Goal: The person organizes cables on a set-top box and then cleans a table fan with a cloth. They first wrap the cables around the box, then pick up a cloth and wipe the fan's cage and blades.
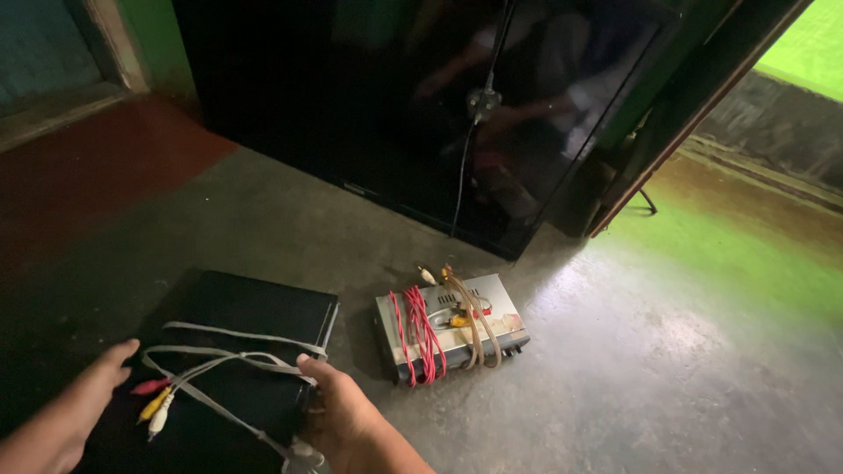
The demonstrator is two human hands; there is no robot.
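Small box [452,329] right of cable-wrapped player [237,351]

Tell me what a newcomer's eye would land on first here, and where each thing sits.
First, the small silver box at the centre of the concrete floor, wound with a bright red cord and a tan cable. Next, the flat black device at lower left, draped with a grey cable ending in red, yellow and white plugs; the left hand and right hand flank it. Behind, a big dark screen stands on the floor.
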